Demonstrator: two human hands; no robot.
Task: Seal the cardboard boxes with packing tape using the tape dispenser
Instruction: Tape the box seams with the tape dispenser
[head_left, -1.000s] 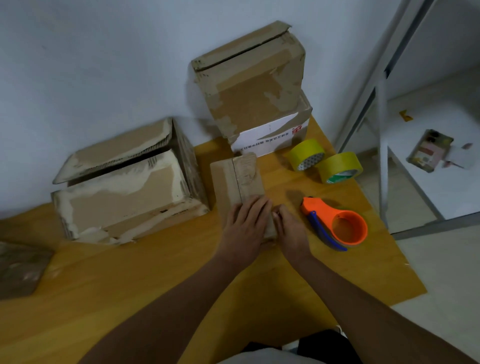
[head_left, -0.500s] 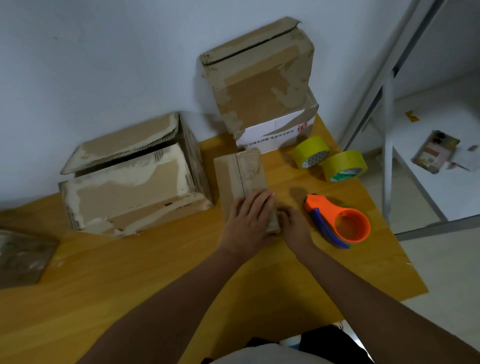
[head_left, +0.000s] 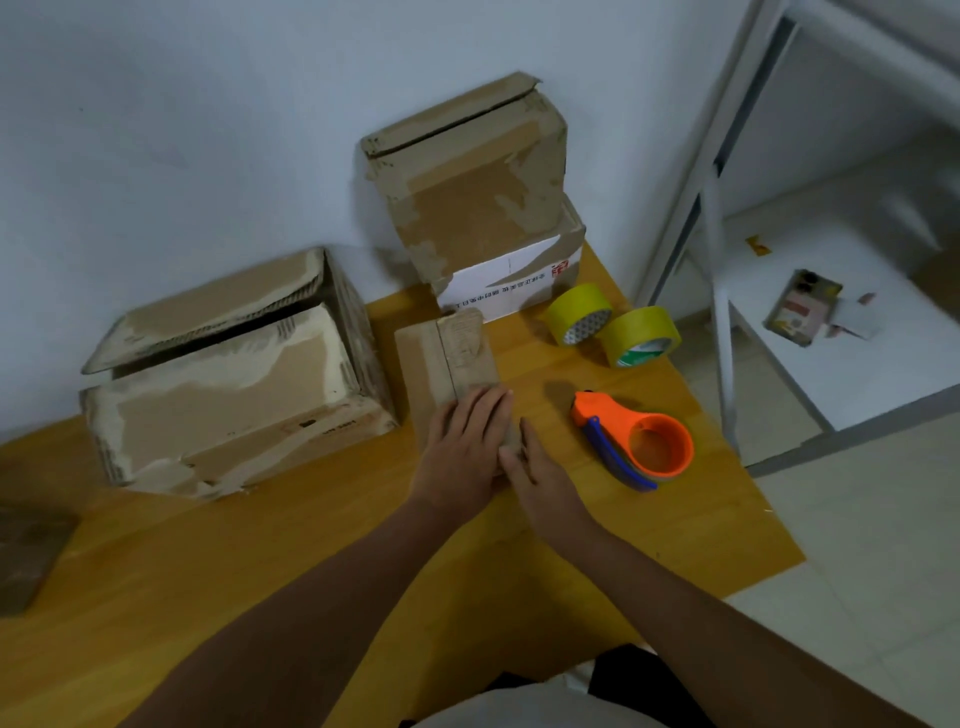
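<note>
Left hand (head_left: 464, 449) pressing flat on small cardboard box (head_left: 448, 358), right hand (head_left: 540, 475) lying open-fingered alongside — orange tape dispenser (head_left: 631, 444) sitting right of both.

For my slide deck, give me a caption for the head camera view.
Both hands, left hand and right hand, press flat on a small cardboard box; orange tape dispenser lies unused beside them.

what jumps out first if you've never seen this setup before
The orange tape dispenser lies on the wooden table right of both hands. The left hand rests flat on a small cardboard box, with the right hand beside it. Two yellow tape rolls sit behind.
</note>
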